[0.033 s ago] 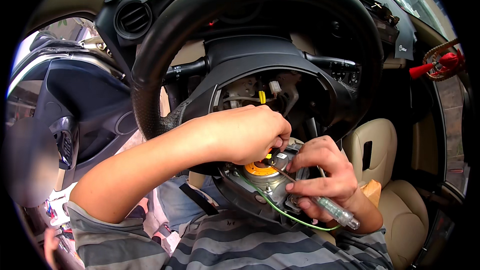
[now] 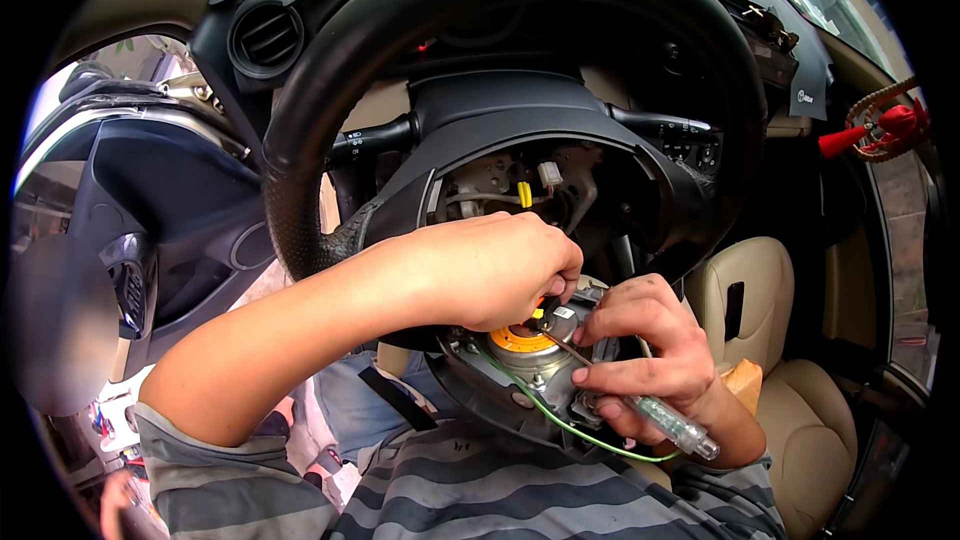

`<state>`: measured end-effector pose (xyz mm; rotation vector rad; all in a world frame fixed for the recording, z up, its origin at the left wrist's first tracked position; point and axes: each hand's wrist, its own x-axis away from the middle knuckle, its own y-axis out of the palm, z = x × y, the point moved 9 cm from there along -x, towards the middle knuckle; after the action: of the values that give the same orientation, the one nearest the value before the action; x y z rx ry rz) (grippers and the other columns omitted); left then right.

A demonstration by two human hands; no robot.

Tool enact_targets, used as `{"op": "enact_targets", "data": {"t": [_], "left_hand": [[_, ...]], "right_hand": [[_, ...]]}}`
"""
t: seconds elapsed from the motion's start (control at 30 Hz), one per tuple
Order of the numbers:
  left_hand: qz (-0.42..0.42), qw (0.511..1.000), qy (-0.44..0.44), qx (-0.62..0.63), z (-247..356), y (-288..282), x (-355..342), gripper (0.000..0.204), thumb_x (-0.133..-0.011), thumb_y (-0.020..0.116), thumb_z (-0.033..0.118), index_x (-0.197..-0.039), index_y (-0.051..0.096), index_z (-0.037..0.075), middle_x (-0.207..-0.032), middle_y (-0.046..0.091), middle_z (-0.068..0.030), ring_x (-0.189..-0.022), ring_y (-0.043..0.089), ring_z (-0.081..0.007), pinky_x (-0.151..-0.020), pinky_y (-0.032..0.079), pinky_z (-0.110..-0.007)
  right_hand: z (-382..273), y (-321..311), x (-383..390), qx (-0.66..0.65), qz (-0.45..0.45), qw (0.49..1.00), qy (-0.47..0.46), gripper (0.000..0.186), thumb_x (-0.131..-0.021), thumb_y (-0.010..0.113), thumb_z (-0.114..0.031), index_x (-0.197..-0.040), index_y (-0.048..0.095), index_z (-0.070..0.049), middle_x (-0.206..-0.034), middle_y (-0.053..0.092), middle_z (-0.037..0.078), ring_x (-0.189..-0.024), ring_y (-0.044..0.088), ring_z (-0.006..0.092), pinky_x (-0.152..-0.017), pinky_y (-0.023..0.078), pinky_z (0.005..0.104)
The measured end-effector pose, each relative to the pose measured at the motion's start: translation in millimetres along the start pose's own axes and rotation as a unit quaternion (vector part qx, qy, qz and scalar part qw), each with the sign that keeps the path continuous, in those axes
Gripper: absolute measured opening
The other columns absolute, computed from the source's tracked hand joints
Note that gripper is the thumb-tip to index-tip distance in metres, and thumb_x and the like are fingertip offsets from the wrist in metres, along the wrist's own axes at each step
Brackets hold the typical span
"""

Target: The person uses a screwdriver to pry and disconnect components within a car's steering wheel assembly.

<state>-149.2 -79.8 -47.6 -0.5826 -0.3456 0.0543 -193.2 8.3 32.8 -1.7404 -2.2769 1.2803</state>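
Observation:
An airbag module (image 2: 500, 402) taken out of the steering wheel lies face down at my lap, with a round metal inflator and an orange ring (image 2: 515, 339) in its middle. My left hand (image 2: 520, 270) reaches over it, fingers closed at the small black and yellow connector (image 2: 541, 315); the fingertips are partly hidden. In my right hand (image 2: 645, 350) is a thin screwdriver (image 2: 672, 424) with a clear greenish handle. Its shaft slants up left, and the tip is at the connector. A green wire (image 2: 560, 420) curves along the module's near side.
Above my hands stands the black steering wheel (image 2: 300, 125), its hub opened, with a yellow plug (image 2: 525, 194) and a white plug (image 2: 550, 174) inside. The door (image 2: 165, 210) hangs open at left; a beige seat (image 2: 790, 400) is at right. Another person's blurred hand (image 2: 115, 500) shows lower left.
My hands, the screwdriver and the module hold almost the same place. The other person's blurred hand at the lower left has shifted slightly.

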Motion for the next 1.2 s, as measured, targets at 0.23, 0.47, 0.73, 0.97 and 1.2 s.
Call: {"op": "enact_targets", "data": {"t": [0.23, 0.47, 0.73, 0.97, 1.2], "left_hand": [[0.050, 0.999, -0.002, -0.020, 4, -3, 8, 0.010, -0.090, 0.055, 0.009, -0.092, 0.061, 0.001, -0.091, 0.064, -0.0151, -0.092, 0.062, -0.0361, -0.078, 0.048, -0.044], [0.085, 0.996, 0.029, -0.022, 7, -5, 8, 0.009, -0.089, 0.056, 0.008, -0.090, 0.062, 0.001, -0.090, 0.065, -0.0145, -0.091, 0.062, -0.0365, -0.077, 0.048, -0.044], [0.140, 0.990, -0.001, -0.005, 4, -11, 7, 0.014, -0.087, 0.060, 0.009, -0.092, 0.069, 0.001, -0.089, 0.069, -0.0158, -0.088, 0.065, -0.0359, -0.078, 0.050, -0.042], [0.201, 0.977, 0.037, 0.053, 0, -9, 6, 0.014, -0.086, 0.059, 0.008, -0.093, 0.069, 0.001, -0.090, 0.069, -0.0158, -0.088, 0.066, -0.0348, -0.080, 0.051, -0.040], [0.242, 0.967, 0.063, 0.043, 8, -11, 13, 0.012, -0.085, 0.061, 0.007, -0.091, 0.069, 0.001, -0.087, 0.069, -0.0151, -0.086, 0.066, -0.0340, -0.078, 0.051, -0.040]], "right_hand": [[5, 1, 3, -0.014, 0.015, 1.000, -0.005, 0.022, -0.069, 0.075, -0.011, -0.091, 0.072, -0.008, -0.095, 0.064, 0.011, -0.087, 0.060, 0.0294, -0.078, 0.048, 0.0419], [8, 1, 4, -0.028, 0.029, 0.999, -0.002, 0.018, -0.075, 0.072, -0.015, -0.092, 0.072, -0.007, -0.090, 0.064, 0.010, -0.084, 0.058, 0.0284, -0.077, 0.048, 0.0412], [12, -3, 5, -0.015, 0.061, 0.998, 0.031, 0.019, -0.080, 0.072, -0.019, -0.091, 0.072, -0.005, -0.090, 0.064, 0.011, -0.084, 0.059, 0.0278, -0.079, 0.047, 0.0401], [21, -13, 8, -0.057, 0.132, 0.986, 0.083, 0.027, -0.080, 0.071, -0.009, -0.103, 0.067, 0.004, -0.084, 0.067, 0.012, -0.077, 0.064, 0.0285, -0.076, 0.050, 0.0391], [6, -11, 5, 0.021, 0.107, 0.994, 0.000, 0.016, -0.078, 0.070, -0.007, -0.091, 0.065, 0.000, -0.080, 0.066, 0.011, -0.074, 0.063, 0.0275, -0.073, 0.051, 0.0388]]}}
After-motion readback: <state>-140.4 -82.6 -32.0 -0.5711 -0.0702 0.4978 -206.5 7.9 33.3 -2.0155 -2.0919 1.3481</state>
